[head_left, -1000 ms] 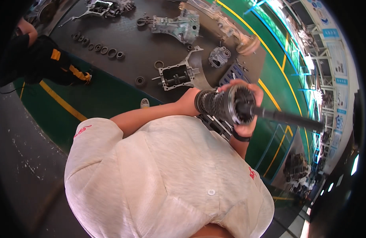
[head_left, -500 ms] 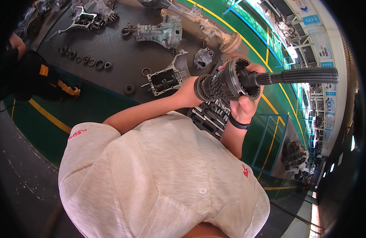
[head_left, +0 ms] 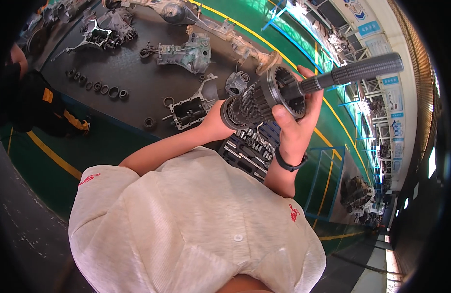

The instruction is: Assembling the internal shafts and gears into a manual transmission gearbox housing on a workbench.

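Observation:
A gear shaft [head_left: 255,101], with stacked helical gears, a wide toothed ring and a long splined end, is held up in both my hands, tilted with the splined end up to the right. My left hand [head_left: 216,126] is closed about the gear at its left end; most of those fingers are hidden behind the metal. On the toothed ring, my right hand [head_left: 300,119] grips with the thumb on the near side and fingers behind. Beneath the shaft lies an open socket set case [head_left: 245,152] holding sockets and bars. An opened metal housing [head_left: 189,113] sits left of it.
On the dark table [head_left: 132,63] are a gearbox casing [head_left: 186,56], a smaller casing [head_left: 236,83], a long rusty axle [head_left: 225,31] and a row of bearings and rings [head_left: 104,89]. A person in dark clothes [head_left: 40,102] stands at the left. A blue-framed stand [head_left: 328,185] is at right.
The view has shifted a little. The shaft's splined end has swung upward, and my right thumb has moved along the ring toward the gears. Both hands still hold the shaft.

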`<state>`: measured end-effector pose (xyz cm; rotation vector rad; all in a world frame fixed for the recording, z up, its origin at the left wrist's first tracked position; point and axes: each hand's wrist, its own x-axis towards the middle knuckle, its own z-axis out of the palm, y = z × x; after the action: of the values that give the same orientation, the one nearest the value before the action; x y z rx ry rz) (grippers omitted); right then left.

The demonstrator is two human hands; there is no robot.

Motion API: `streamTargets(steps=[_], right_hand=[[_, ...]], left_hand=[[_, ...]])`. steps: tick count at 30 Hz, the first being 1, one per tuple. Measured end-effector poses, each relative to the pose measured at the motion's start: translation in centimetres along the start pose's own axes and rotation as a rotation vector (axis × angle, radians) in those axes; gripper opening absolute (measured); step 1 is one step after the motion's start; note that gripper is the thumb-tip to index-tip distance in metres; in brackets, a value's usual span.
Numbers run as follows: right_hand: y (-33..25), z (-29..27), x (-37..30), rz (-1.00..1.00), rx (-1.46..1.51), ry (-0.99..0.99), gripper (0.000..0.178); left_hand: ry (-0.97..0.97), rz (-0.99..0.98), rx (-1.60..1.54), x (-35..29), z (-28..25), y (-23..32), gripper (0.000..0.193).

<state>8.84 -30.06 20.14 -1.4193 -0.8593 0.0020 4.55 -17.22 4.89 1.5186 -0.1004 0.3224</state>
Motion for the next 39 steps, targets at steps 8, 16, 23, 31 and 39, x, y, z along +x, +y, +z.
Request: streamTargets(steps=[8,16,23,31,39], right_hand=[[-0.9,-1.2,0.6,-0.129,-0.009,-0.168,0.116],[-1.4,-3.3,1.5,-0.191,-0.049,-0.419,0.131],[-0.9,-3.3,0.9,-0.222,0.187,-0.510,0.135],[-0.5,-3.4,0.7,-0.137,0.333,-0.551,0.135],[1.5,-3.1,2.1,-0.095,0.681,-0.861,0.129]], left_hand=[[-0.131,0.037,-0.109,0.1,0.2,-0.1,0.046],[-0.126,0.064,-0.119,-0.9,1.0,1.4,0.032],[-0.198,0.052,-0.160,-1.6,1.7,1.3,0.029],[-0.193,-0.004,-0.122,-2.4,1.5,1.6,0.042],[-0.242,-0.192,-0.333,-2.1,2.0,-0.3,0.047]])
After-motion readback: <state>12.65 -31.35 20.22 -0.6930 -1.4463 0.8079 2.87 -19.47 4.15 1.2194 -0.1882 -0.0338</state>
